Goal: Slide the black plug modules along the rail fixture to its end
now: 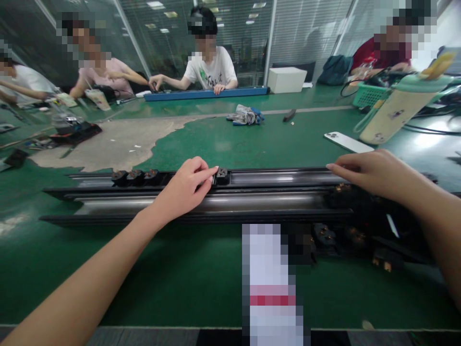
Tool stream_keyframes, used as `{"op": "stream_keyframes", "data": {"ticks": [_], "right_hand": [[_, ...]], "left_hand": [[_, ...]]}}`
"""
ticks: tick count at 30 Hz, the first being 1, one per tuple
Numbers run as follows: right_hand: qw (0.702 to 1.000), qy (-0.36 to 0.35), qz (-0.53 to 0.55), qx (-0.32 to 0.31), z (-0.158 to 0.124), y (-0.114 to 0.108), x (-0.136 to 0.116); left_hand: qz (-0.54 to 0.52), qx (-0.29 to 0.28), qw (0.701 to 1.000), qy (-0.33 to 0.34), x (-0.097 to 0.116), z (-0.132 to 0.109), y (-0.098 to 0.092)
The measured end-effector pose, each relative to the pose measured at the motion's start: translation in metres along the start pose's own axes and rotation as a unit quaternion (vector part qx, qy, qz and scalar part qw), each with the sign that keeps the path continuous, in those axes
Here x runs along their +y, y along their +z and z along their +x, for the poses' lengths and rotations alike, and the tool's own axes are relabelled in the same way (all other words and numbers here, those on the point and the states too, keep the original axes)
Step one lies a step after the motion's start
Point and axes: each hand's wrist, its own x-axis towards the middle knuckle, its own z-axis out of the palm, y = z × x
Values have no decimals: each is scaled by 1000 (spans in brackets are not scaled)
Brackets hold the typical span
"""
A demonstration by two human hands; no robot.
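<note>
My left hand [189, 185] reaches over the far channel of a long black rail [273, 178]. Its index finger and thumb close on the left side of a black socket module [222, 176] seated in that channel. Farther left, several similar socket modules [135, 177] with copper-coloured contacts sit in the same channel. A second black rail [259, 201] lies parallel on the near side, its metal-lined channel showing. Above the right part of the far rail is my right hand [374, 170], fingers stretched leftward and apart, with nothing visible in them.
Loose socket modules [324, 234] are heaped by the rails' right end. Beyond the rails lie a white phone [348, 142], a tilted tumbler [401, 113] and a glove [245, 115]. Across the green table [201, 149], co-workers sit, one with hands at a blue bar [205, 94].
</note>
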Motion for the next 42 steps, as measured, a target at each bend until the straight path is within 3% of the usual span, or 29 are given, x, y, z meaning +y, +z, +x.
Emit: {"op": "stream_keyframes", "data": {"ticks": [5,13,20,42], "right_hand": [[1000,5,-2,-5,1,2,1],[1000,11,10,2,2,3,2],[1000,19,4,5,3,3,3],[1000,-13,0,-6,1,3,-10]], "left_hand": [[-30,-24,999,7,0,2,0],[-15,-39,999,22,3,8,1],[9,-86,996,29,11,17,-3],[14,-110,993,42,26,33,5]]}}
